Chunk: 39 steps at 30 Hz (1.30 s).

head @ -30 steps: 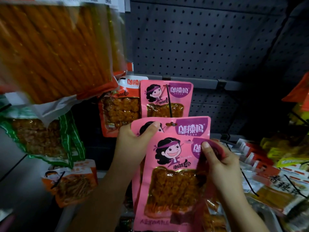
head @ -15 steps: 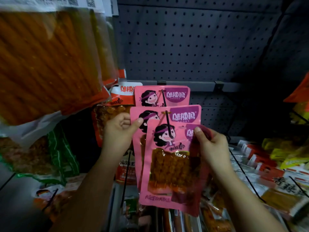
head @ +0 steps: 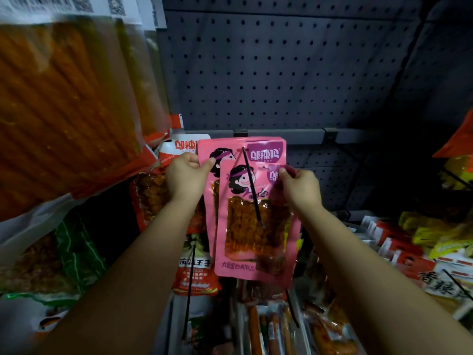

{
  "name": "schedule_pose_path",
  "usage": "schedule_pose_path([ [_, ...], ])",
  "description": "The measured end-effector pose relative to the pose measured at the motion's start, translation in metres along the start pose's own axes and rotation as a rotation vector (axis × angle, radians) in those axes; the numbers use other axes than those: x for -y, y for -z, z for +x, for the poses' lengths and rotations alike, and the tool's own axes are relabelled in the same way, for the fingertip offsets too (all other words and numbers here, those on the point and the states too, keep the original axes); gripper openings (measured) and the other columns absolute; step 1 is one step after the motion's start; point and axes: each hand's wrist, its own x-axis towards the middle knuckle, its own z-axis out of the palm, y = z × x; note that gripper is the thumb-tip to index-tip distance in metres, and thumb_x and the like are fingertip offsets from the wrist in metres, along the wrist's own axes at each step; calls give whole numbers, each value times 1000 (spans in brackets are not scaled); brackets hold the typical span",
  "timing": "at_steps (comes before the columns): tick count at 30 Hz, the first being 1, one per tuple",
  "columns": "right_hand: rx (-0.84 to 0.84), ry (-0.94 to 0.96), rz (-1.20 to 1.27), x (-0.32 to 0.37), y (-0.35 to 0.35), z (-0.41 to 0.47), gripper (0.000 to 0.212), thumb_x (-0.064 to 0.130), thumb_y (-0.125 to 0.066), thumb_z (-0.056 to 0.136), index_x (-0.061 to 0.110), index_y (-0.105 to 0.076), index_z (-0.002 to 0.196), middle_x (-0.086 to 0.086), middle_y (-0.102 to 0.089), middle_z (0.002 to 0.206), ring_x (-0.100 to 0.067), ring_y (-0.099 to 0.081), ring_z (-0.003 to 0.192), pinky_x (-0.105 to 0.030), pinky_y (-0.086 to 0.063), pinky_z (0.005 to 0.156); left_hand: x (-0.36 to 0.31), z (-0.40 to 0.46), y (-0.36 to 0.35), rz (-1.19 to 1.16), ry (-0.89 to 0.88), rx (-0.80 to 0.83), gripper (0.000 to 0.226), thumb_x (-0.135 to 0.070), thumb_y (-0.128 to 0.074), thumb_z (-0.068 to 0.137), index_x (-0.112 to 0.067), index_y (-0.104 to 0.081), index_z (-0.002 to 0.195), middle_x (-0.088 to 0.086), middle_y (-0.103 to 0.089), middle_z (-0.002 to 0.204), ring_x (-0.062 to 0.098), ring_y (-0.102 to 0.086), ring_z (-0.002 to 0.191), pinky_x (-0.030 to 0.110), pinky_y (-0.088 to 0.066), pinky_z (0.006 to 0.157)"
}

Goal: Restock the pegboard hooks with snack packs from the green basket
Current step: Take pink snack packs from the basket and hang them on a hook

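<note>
Head view | our left hand and right hand pinch pink snack packs | hook crosses front pack | orange stick bag crowds left of pegboard

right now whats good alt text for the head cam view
Two hands thread pink snack packs onto a black pegboard hook: the left hand pinches the rear pack's top edge, the right hand the front pack's top corner. Orange and red snack packs hang around them.

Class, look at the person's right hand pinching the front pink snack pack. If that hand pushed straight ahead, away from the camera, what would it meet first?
Probably the rear pink pack hanging behind the front pink pack that the right hand pinches, then the pegboard. Depth is hard to judge here.
</note>
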Motion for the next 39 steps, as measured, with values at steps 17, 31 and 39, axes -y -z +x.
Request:
schedule_pose_path([
  [17, 152, 160, 368, -15, 41, -76, 9, 26, -67, 87, 21, -64, 79, 8, -68, 56, 2, -60, 45, -16, -45, 41, 13, -76, 10, -316, 29, 270, 41, -45, -68, 77, -30, -44, 106, -20, -51, 101, -5, -52, 93, 14, -40, 73],
  [31, 356, 191, 673, -18, 79, -158, 17, 43, -76, 64, 29, -73, 73, 3, -72, 68, -8, -68, 64, -18, -52, 57, -1, -166, 75, -655, 17, 395, 12, -34, -79, 68, -38, -73, 78, -6, -75, 78, 11, -72, 75, 18, -54, 60],
  [39, 330, 387, 736, 9, 92, -164, 7, 36, -71, 69, 30, -73, 71, 10, -70, 63, -1, -66, 59, -14, -50, 55, -22, -161, 94, -678, -248, 321, 13, -32, -65, 75, -36, -73, 83, -14, -74, 80, 7, -71, 79, 17, -55, 66],
])
